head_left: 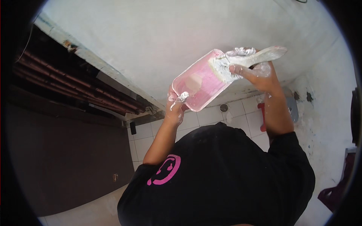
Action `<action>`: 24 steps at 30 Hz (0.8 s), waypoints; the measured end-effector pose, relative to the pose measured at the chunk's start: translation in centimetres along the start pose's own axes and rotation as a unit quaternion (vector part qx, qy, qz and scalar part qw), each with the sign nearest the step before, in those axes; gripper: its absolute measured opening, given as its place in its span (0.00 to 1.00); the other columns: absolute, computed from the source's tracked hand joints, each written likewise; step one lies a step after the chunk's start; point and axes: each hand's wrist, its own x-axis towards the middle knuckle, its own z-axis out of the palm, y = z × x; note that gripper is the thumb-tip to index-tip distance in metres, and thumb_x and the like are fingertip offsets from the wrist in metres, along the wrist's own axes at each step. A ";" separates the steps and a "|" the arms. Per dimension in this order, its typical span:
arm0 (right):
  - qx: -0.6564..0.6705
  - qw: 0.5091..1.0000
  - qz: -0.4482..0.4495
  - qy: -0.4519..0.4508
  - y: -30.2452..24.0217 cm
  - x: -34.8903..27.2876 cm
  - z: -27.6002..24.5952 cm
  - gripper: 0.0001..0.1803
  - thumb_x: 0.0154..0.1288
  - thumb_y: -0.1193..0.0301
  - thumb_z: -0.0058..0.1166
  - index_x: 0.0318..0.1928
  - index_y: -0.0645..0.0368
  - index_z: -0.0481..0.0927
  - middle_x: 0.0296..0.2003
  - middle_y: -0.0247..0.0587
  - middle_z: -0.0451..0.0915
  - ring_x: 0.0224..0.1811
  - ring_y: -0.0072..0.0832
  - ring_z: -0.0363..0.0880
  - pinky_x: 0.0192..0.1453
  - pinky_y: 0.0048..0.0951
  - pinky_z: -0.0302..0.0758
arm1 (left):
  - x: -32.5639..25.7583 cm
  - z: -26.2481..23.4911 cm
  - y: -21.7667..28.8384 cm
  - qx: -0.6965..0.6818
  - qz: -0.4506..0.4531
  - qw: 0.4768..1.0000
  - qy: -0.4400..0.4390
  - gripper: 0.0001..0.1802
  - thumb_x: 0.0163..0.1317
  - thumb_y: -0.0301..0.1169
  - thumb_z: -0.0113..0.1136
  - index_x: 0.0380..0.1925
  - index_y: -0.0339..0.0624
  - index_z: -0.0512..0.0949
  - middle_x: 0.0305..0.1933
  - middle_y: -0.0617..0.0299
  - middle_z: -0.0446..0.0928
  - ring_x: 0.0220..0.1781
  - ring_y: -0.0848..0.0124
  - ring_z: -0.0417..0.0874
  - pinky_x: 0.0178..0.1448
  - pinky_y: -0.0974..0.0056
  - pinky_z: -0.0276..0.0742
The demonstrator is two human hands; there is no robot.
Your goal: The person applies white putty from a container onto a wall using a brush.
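Observation:
A pink rectangular tub (205,96) with rounded corners is held up in front of me, tilted, its inside smeared with white paint. My left hand (176,103) grips its near left end, the white-coated thumb over the rim. In my right hand (260,75) is a wide paintbrush (267,55), its handle pointing up to the right. The paint-covered bristles lie at the tub's far right end, over the rim; whether they press on it I cannot tell. White paint coats the fingers of both hands.
A pale wall (143,34) rises ahead, and another wall (320,124) stands at the right. To the left are a dark brown door (71,154) and dark slats (71,83). On the white-tiled floor (188,119) are a red object (263,116) and a small round drain (224,107).

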 end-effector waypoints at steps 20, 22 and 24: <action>-0.273 0.948 0.075 -0.147 3.5 -4.1 -7.5 0.12 0.50 0.66 0.64 0.26 0.63 0.79 0.18 0.43 0.77 0.19 0.28 0.70 0.27 0.27 0.69 | 1.0 2.7 -10.8 -0.120 -0.116 0.983 -0.081 0.40 0.42 0.28 0.51 0.61 0.36 0.57 0.59 0.53 0.64 0.63 0.61 0.64 0.66 0.58 0.59; -0.279 0.944 0.072 -0.158 3.8 -4.2 -7.3 0.13 0.50 0.66 0.64 0.26 0.63 0.79 0.18 0.42 0.77 0.19 0.28 0.71 0.27 0.27 0.69 | 0.7 2.5 -11.0 -0.123 -0.097 0.984 -0.081 0.39 0.43 0.28 0.50 0.61 0.36 0.57 0.58 0.54 0.65 0.62 0.63 0.65 0.66 0.59 0.58; -0.285 0.941 0.069 -0.166 4.4 -4.2 -6.9 0.13 0.50 0.65 0.64 0.26 0.62 0.79 0.18 0.42 0.77 0.19 0.29 0.71 0.27 0.28 0.69 | 0.3 2.6 -10.6 -0.099 -0.097 0.988 -0.066 0.38 0.44 0.29 0.50 0.60 0.36 0.57 0.58 0.54 0.65 0.60 0.63 0.66 0.64 0.59 0.61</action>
